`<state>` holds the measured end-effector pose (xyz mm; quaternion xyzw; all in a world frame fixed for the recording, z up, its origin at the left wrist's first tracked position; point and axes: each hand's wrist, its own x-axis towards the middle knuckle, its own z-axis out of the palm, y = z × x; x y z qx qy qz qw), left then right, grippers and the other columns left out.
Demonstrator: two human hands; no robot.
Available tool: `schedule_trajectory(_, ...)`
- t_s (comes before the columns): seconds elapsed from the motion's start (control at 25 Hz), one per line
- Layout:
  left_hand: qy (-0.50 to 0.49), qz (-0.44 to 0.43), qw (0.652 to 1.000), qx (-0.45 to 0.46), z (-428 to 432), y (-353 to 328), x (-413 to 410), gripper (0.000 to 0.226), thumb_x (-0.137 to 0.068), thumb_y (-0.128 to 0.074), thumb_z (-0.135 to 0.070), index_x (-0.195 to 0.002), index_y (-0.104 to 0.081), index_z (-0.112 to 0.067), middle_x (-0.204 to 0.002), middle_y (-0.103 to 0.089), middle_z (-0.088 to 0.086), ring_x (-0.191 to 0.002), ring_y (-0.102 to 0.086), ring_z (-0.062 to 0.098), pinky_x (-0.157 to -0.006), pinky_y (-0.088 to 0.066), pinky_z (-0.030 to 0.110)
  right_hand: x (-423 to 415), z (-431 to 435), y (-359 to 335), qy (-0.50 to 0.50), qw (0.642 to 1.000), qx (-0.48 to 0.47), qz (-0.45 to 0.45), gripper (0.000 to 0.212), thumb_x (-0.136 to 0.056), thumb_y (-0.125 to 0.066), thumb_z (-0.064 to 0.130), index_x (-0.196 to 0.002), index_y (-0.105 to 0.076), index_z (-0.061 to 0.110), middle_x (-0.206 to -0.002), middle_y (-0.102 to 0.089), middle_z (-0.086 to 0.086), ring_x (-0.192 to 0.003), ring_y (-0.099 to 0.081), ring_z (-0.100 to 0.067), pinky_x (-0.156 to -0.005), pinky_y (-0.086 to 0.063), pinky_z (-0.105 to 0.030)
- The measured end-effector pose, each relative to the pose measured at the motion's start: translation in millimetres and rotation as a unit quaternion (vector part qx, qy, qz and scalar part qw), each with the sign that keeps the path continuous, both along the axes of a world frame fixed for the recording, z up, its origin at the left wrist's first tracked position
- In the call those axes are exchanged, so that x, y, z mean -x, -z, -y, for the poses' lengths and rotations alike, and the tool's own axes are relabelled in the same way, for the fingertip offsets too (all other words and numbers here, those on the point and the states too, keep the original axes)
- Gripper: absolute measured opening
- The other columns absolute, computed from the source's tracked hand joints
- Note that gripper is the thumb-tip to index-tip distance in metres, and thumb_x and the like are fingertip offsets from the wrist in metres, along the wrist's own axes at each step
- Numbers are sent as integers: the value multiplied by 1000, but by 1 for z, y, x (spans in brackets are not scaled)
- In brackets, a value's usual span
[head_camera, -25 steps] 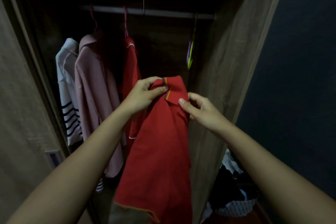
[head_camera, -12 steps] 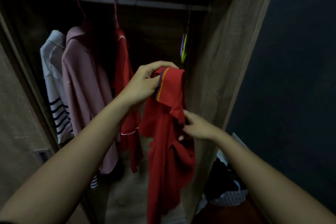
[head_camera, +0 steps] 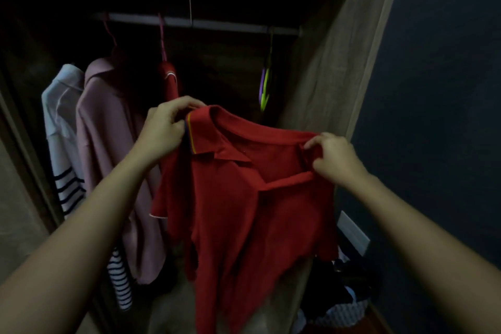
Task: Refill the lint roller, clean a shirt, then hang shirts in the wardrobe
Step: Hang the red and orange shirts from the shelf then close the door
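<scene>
I can read no words, numbers or brand marks here. The shirt [head_camera: 244,211] shows only coloured stripes at its collar edge, and the light is dim, so any small tag print may be lost to me.

Both hands [head_camera: 162,127] [head_camera: 332,158] grip red shirt [head_camera: 252,198] by wardrobe rail [head_camera: 230,25].

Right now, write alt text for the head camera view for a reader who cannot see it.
A left hand and a right hand hold a red polo shirt spread by its collar and sleeve before an open wardrobe. On the rail hang a striped shirt, a pink shirt, another red shirt and bright empty hangers.
</scene>
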<state>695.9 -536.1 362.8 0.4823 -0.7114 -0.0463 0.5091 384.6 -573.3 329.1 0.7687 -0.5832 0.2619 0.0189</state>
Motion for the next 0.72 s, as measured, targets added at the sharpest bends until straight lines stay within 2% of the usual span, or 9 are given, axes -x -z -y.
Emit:
schedule_trajectory(0.08,-52,74,996,2,8,6,5,47,-73,-53,14,-102,-67,-21,-95,-71,-17,-87,-58,-11,-80,-39,2,0,10,-22,-10,999,20,30,24,-83,-60,11,-105,-69,13,-119,-63,-6,-110,-59,-24,-97,-42,-31)
schedule_trajectory(0.16,-105,140,985,-10,21,15,9,49,-72,-51,13,-114,-62,-10,-107,-70,13,-103,-63,20,-89,-47,28,2,19,-39,-15,999,44,-18,21,-86,-59,13,-104,-70,14,-115,-66,-6,-108,-60,-24,-95,-43,-30)
schedule_trajectory(0.24,-145,234,953,-130,34,16,14,50,-79,-52,5,-127,-51,-10,-118,-62,22,-113,-57,37,-93,-46,44,1,26,-54,-1,992,62,-106,25,-86,-54,8,-104,-70,15,-115,-65,-7,-105,-61,-27,-90,-46,-33)
schedule_trajectory(0.32,-123,333,904,-240,44,13,27,65,-81,-53,2,-142,-34,-9,-138,-47,20,-128,-45,33,-104,-37,36,-3,34,-65,5,985,73,-156,28,-86,-49,7,-105,-68,14,-116,-62,-11,-102,-61,-33,-86,-50,-38)
schedule_trajectory(0.36,-111,331,907,-237,48,7,38,69,-80,-53,3,-145,-30,-8,-143,-41,18,-132,-41,30,-107,-32,30,-7,37,-70,4,983,76,-165,28,-88,-46,8,-104,-68,14,-116,-62,-13,-102,-61,-35,-84,-52,-41)
schedule_trajectory(0.4,-101,275,935,-201,57,-3,50,67,-81,-53,3,-144,-33,-8,-144,-42,17,-132,-41,28,-106,-31,27,-12,40,-74,4,983,75,-170,27,-88,-45,9,-101,-68,15,-115,-62,-12,-101,-61,-36,-83,-53,-42)
schedule_trajectory(0.48,-87,41,984,-148,88,-27,66,50,-86,-56,-10,-135,-48,-10,-131,-57,13,-122,-52,26,-102,-39,27,-21,44,-81,-2,982,78,-173,26,-89,-44,10,-97,-68,18,-115,-61,-9,-102,-60,-35,-81,-52,-41)
schedule_trajectory(0.56,-14,-170,969,-177,135,-46,83,43,-89,-55,-29,-128,-55,-11,-120,-63,12,-114,-58,26,-103,-43,35,-26,45,-84,1,980,79,-184,26,-89,-44,12,-99,-67,19,-118,-59,-6,-104,-59,-34,-80,-49,-41)
schedule_trajectory(0.72,33,-197,935,-293,219,-48,115,61,-91,-42,-48,-124,-54,1,-122,-60,22,-112,-57,37,-96,-46,41,-25,44,-87,11,982,59,-180,30,-88,-43,16,-106,-66,20,-123,-57,-3,-108,-57,-32,-85,-50,-43)
